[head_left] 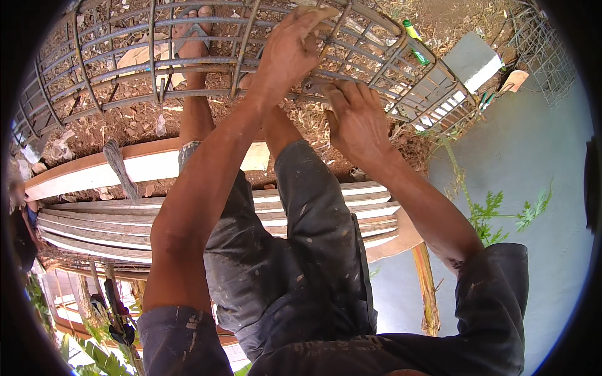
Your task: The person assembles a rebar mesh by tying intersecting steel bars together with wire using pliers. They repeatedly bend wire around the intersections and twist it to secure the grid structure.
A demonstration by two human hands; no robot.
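A long cage of ribbed steel rebar with square stirrups lies across the top of the view. My left hand reaches over its upper bars, with the fingers bent around a bar near a stirrup. Lower and to the right, my right hand is at the near bar, fingers curled over it and thumb apart from them. A small dark metal piece shows by its fingertips, too hidden to name. A bundle of grey tie wire hangs over a plank in front of the cage.
Stacked boards lie beside my legs. At the cage's right end are a green bottle, a grey panel and wire mesh. A grey wall, a leafy plant and a wooden post stand at the right.
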